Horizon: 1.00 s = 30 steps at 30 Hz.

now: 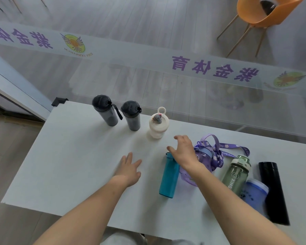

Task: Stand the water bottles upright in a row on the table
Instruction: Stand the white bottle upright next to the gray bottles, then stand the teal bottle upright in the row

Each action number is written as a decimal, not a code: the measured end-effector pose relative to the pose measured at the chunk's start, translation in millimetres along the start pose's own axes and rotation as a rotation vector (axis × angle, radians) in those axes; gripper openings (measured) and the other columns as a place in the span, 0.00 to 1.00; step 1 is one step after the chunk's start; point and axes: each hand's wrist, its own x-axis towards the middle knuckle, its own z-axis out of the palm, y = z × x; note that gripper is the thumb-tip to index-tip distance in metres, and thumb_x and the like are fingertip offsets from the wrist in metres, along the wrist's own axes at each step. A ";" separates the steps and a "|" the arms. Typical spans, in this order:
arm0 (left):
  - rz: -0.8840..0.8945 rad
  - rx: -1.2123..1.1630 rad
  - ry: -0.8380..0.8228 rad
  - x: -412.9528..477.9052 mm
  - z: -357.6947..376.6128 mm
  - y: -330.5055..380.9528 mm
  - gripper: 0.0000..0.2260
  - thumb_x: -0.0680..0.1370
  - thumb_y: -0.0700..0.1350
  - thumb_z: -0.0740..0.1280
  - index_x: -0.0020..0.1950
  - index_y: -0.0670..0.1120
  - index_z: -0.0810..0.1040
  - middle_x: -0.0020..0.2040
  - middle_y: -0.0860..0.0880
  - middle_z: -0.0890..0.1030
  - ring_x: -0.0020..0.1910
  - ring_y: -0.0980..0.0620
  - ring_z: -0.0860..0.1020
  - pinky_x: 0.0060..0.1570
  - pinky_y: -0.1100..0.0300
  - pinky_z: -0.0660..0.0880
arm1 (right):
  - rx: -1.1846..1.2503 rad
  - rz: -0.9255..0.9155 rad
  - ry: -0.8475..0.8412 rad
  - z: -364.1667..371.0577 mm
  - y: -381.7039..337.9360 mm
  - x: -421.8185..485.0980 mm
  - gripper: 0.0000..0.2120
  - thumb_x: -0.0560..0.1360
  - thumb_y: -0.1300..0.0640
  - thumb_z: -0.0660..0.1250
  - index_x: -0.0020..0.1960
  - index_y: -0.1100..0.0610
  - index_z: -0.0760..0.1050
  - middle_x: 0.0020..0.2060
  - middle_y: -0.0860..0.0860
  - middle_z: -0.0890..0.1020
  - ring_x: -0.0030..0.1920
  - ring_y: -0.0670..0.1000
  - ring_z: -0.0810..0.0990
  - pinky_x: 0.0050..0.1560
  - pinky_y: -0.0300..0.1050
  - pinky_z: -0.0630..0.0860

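A white table point(69, 165) is seen from above, and places here are given relative to the cream bottle point(158, 125) with a ring handle, which stands upright near the table's far edge. Left of the cream bottle stand two dark grey bottles in a row with it: the farther one point(105, 110) has a hanging strap, and the nearer one point(131, 115) stands just beside the cream bottle. Nearer the viewer and left of the cream bottle, the left hand point(129, 169) lies flat on bare table, fingers spread, holding nothing. Just in front of the cream bottle, slightly right, the right hand point(185, 152) hovers with fingers spread wide and empty, above the top of a teal bottle point(169, 175) lying on its side. The right forearm crosses over a purple bottle point(201, 161), hiding part of it; its purple strap point(224, 149) loops across the table. Farther right of the cream bottle lie a green bottle point(237, 172), a blue bottle point(254, 191) and a black flask point(274, 191), crowded close together. Beyond the table's far edge is a glass wall with purple lettering point(214, 69), and an orange chair point(261, 13) stands behind it at far right.
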 end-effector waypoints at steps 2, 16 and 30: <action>0.000 0.013 -0.006 -3.5 2.2 2.6 0.28 0.83 0.53 0.55 0.81 0.58 0.49 0.81 0.45 0.37 0.80 0.39 0.39 0.77 0.49 0.45 | -0.104 -0.036 -0.009 1.6 12.1 -16.5 0.27 0.79 0.46 0.69 0.74 0.57 0.70 0.67 0.55 0.73 0.69 0.56 0.68 0.70 0.50 0.68; 0.038 -0.028 -0.021 -11.3 12.2 5.9 0.26 0.82 0.51 0.55 0.80 0.61 0.52 0.81 0.48 0.37 0.80 0.43 0.39 0.77 0.45 0.55 | -0.566 -0.019 -0.041 13.2 21.3 -49.7 0.31 0.76 0.29 0.58 0.65 0.52 0.70 0.58 0.54 0.77 0.59 0.57 0.75 0.58 0.54 0.68; 0.125 0.018 -0.045 -14.8 -5.9 -8.8 0.26 0.82 0.50 0.55 0.80 0.60 0.53 0.82 0.48 0.41 0.80 0.45 0.43 0.73 0.46 0.61 | -0.230 0.210 0.008 12.3 7.8 -51.9 0.23 0.76 0.39 0.67 0.63 0.53 0.67 0.57 0.54 0.75 0.52 0.63 0.81 0.48 0.53 0.76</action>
